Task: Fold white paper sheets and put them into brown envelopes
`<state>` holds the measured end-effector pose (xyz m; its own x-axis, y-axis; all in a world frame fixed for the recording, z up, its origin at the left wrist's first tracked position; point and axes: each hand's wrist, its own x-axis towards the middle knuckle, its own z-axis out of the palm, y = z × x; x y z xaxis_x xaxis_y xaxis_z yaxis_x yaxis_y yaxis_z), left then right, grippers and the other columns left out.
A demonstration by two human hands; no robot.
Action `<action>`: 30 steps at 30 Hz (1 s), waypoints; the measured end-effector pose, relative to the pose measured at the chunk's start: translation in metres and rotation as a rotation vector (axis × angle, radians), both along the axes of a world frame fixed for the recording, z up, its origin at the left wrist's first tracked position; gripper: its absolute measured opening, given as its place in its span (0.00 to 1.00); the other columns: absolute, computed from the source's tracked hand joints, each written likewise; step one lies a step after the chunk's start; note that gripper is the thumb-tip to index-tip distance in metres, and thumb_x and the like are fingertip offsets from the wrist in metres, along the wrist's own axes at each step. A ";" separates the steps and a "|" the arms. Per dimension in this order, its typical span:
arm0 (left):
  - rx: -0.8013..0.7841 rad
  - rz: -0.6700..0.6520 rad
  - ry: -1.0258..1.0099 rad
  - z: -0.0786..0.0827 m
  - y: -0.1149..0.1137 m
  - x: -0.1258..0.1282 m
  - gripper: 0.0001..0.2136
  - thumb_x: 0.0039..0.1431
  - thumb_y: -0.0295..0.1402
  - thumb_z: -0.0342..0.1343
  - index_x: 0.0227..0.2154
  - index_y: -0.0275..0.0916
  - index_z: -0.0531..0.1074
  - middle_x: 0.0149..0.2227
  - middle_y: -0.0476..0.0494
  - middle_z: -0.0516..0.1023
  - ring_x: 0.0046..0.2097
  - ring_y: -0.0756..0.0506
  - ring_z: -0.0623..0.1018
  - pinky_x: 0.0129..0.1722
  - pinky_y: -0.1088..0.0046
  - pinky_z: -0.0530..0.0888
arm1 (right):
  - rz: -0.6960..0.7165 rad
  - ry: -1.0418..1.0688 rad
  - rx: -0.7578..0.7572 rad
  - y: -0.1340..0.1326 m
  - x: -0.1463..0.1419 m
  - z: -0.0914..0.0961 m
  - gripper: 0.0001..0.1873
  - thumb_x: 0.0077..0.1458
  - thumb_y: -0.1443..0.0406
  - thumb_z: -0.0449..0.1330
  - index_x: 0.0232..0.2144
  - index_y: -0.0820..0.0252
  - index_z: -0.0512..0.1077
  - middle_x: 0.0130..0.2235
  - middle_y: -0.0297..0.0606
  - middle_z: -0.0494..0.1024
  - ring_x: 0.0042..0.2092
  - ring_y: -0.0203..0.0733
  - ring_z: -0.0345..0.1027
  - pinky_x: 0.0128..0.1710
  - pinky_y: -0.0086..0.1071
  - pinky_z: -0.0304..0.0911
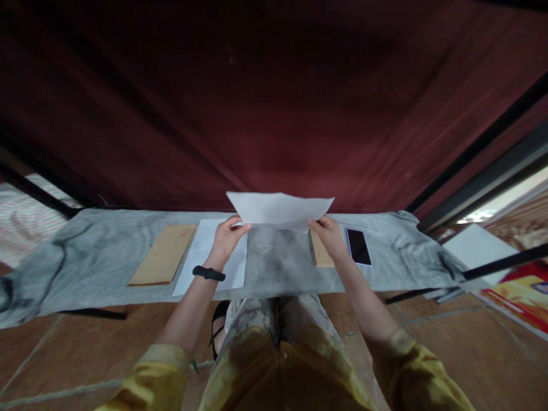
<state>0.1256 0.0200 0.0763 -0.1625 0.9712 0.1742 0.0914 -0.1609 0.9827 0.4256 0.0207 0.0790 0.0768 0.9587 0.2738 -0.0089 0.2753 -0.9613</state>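
A sheet of white paper, creased near its middle, is held up above the cloth-covered table. My left hand pinches its left edge between thumb and fingers; a black band circles that wrist. At the opposite edge my right hand pinches the sheet the same way. Beneath my left hand lies more white paper, with a brown envelope to its left. Another brown envelope is partly hidden under my right hand.
A phone with a dark screen lies right of my right hand. Grey cloth covers the narrow table. Dark red fabric hangs behind it. Black metal bars run along the right, near a colourful printed box.
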 end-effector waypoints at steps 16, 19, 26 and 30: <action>0.229 -0.340 0.904 -0.122 -0.077 -0.020 0.27 0.50 0.16 0.49 0.49 0.43 0.79 0.55 0.42 0.79 0.60 0.41 0.73 0.63 0.55 0.69 | -0.005 -0.514 -0.046 -0.088 -0.005 -0.163 0.26 0.53 0.76 0.53 0.50 0.54 0.78 0.62 0.41 0.72 0.68 0.46 0.59 0.69 0.50 0.53; 0.250 -0.348 1.081 -0.122 -0.095 -0.022 0.30 0.50 0.15 0.49 0.55 0.41 0.76 0.58 0.40 0.77 0.62 0.40 0.72 0.62 0.54 0.69 | 0.033 -0.633 0.027 -0.102 0.002 -0.165 0.31 0.56 0.76 0.52 0.59 0.54 0.72 0.67 0.43 0.66 0.69 0.48 0.57 0.69 0.51 0.53; 0.318 -0.304 1.337 -0.134 -0.117 -0.010 0.25 0.58 0.17 0.47 0.56 0.38 0.74 0.57 0.36 0.78 0.59 0.38 0.75 0.60 0.56 0.71 | 0.100 -0.784 0.080 -0.118 0.019 -0.162 0.39 0.54 0.78 0.53 0.67 0.54 0.62 0.70 0.44 0.60 0.68 0.49 0.57 0.68 0.49 0.57; 0.317 -0.267 1.395 -0.137 -0.118 -0.004 0.23 0.61 0.19 0.46 0.56 0.37 0.74 0.56 0.36 0.78 0.59 0.38 0.75 0.60 0.56 0.71 | 0.018 -0.820 0.049 -0.121 0.033 -0.150 0.40 0.50 0.81 0.46 0.62 0.53 0.69 0.65 0.41 0.68 0.66 0.46 0.62 0.67 0.48 0.60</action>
